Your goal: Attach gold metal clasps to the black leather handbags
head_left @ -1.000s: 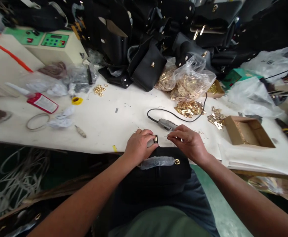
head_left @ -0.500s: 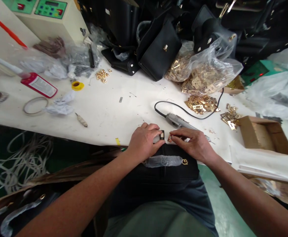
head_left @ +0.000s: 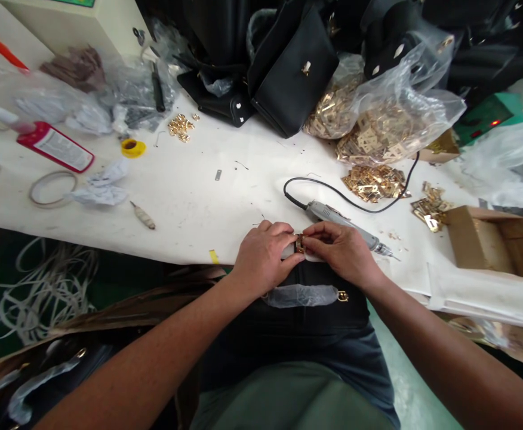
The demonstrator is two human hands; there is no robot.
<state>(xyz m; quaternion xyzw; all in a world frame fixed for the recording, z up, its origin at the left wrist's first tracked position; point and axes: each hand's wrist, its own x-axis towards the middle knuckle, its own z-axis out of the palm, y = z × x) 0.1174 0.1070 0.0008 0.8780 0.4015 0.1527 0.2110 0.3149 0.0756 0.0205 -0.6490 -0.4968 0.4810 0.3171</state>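
A black handbag [head_left: 328, 315] lies across my lap against the table edge, its handle [head_left: 304, 295] wrapped in clear film. My left hand [head_left: 261, 257] is closed around the end of the bag's black tab, thumb below and fingers above. On that tab sits a small gold metal plate [head_left: 300, 243], pinched at its right side by the fingertips of my right hand [head_left: 344, 249]. The fingers partly cover both tab and plate. Just beyond my right hand, a grey electric screwdriver [head_left: 340, 221] rests on the table with its bit pointing right.
Loose gold plates [head_left: 375, 182] and an open cardboard box [head_left: 492, 242] are to the right. Black bags [head_left: 292, 77] and a plastic bag of gold parts [head_left: 387, 128] stand at the back. A red bottle [head_left: 58, 146] and yellow tape roll [head_left: 133, 148] lie left.
My right hand has moved left, bringing the gold plate onto the tab held by my left hand. The view has shifted slightly, while the left hand keeps its grip.
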